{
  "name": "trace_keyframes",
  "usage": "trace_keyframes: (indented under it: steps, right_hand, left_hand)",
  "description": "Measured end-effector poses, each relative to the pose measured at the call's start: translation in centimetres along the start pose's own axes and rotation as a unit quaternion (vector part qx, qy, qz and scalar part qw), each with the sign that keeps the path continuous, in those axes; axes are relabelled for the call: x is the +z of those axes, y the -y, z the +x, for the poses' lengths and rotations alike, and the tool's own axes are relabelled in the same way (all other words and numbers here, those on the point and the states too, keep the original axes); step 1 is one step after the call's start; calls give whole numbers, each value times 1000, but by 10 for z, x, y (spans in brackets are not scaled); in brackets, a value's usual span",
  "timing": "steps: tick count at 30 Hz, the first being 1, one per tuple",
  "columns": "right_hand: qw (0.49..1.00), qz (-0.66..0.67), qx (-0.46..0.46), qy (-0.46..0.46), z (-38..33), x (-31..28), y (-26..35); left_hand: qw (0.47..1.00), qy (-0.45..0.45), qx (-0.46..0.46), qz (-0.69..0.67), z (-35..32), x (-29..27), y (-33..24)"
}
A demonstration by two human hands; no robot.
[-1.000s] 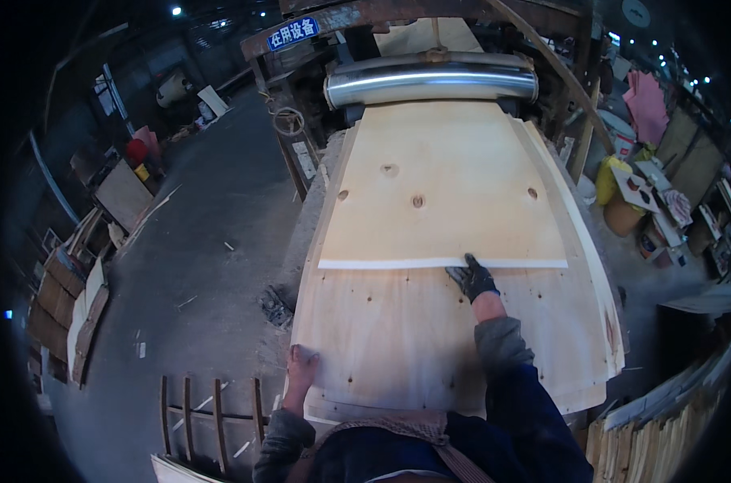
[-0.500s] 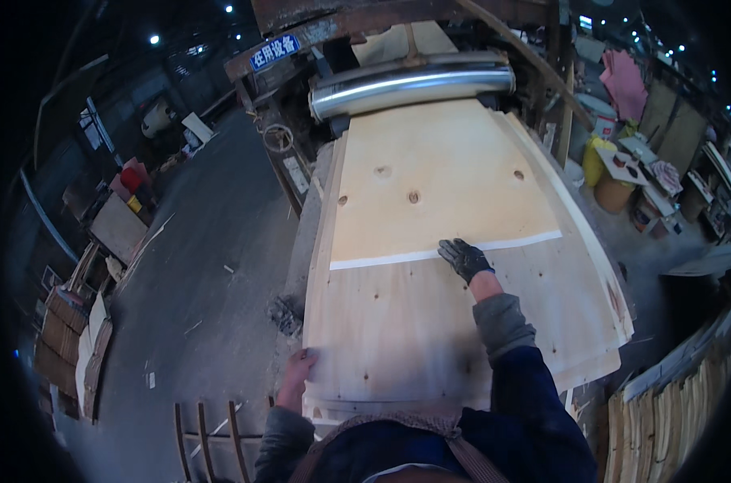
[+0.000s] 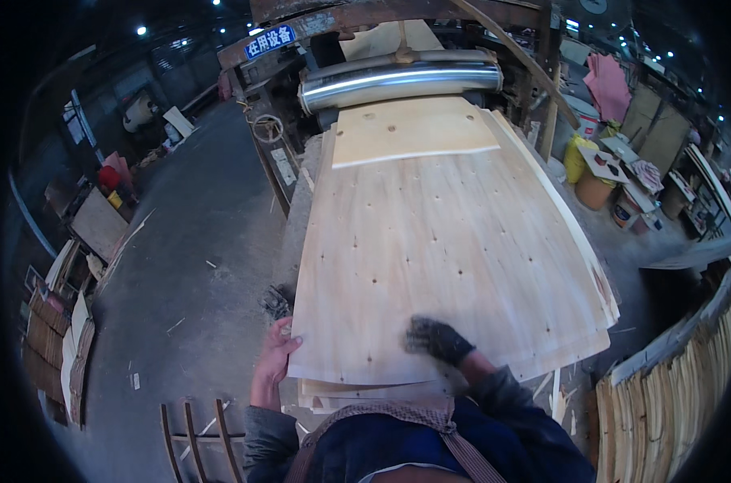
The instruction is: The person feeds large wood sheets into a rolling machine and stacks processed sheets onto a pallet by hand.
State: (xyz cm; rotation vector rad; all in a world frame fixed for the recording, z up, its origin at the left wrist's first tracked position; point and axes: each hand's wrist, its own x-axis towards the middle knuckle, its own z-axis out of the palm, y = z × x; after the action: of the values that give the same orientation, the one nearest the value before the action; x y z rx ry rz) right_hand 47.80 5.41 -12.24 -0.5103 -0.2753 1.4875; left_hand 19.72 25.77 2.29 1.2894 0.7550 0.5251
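Note:
A wide, pale wood veneer sheet [image 3: 430, 266] dotted with small dark knots lies on top of a stack before me. At its near left edge my bare left hand [image 3: 277, 350] grips the rim, thumb over the top. My right hand [image 3: 439, 340], in a dark glove, is over the near part of this sheet, fingers stretched out and somewhat blurred; whether it touches the wood I cannot tell. Farther off, a yellower wood sheet [image 3: 414, 137] lies partly beneath a shiny metal roller [image 3: 405, 84], its far end hidden.
A rusty machine frame with a small handwheel [image 3: 269, 127] flanks the roller. On the left are a wooden rack [image 3: 190, 439] and leaning boards [image 3: 75, 346]. Stacked veneer [image 3: 671, 386] stands at the lower right; a brown drum [image 3: 594, 191] and a yellow bag [image 3: 575, 159] lie beyond.
The yellower sheet has moved away from me, under the roller, uncovering more of the pale sheet. My right hand has drawn back toward my body. My left hand stays at the left edge.

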Motion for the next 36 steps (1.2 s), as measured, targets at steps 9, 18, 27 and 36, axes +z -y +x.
trace_keyframes:
  steps: [9, 18, 27, 36]
  right_hand:
    - [976, -2, 51, -214, -123, 3, -65]
    - [952, 18, -91, -291, -129, 59, -12]
    - [961, -12, -138, -238, 20, 10, 84]
    - [979, 45, -174, -96, 133, -58, 129]
  left_hand:
    - [994, -13, 84, -69, -3, 27, -50]
    - [993, -52, 65, -87, 6, 15, -50]
    - [890, -151, -14, 430, 25, -24, 134]
    - [873, -195, 46, 445, 37, -27, 176]
